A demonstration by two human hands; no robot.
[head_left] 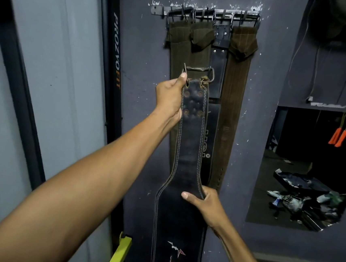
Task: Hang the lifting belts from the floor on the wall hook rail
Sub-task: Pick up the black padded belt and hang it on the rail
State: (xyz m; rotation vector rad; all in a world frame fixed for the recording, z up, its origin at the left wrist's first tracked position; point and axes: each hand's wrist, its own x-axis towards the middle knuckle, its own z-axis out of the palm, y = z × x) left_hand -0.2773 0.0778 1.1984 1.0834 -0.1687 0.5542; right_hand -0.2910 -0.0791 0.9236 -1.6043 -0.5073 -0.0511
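The left hand (170, 96) grips the top end of a black belt (189, 145) just below its metal buckle (198, 73), thumb raised along the buckle's left edge. The right hand (201, 202) holds the belt lower down, where it widens, thumb across the face and fingers curled behind the edge. The belt hangs upright in front of the wall, its buckle well below the hook rail (204, 14) and not yet on any hook.

Risks from this position:
- The rail is crowded. Two green belts (186, 45), a dark belt (218, 57) and a brown belt (236, 84) already hang there; a free hook cannot be picked out with certainty.
- The buckle may catch on a hanging belt during the lift and unseat it.
- If the buckle frame only rests on a hook tip, the belt's weight would probably pull it off once both grips release.
- The wall paint around the rail's ends is chipped, so the fixing may be weak under added load.

The wall (138, 127) is dull purple-grey and scuffed. A dark machine frame (114, 61) with lettering stands to the left. A wall opening at right shows scattered items (300, 200) on the floor and orange-handled cords (338, 137) hanging.
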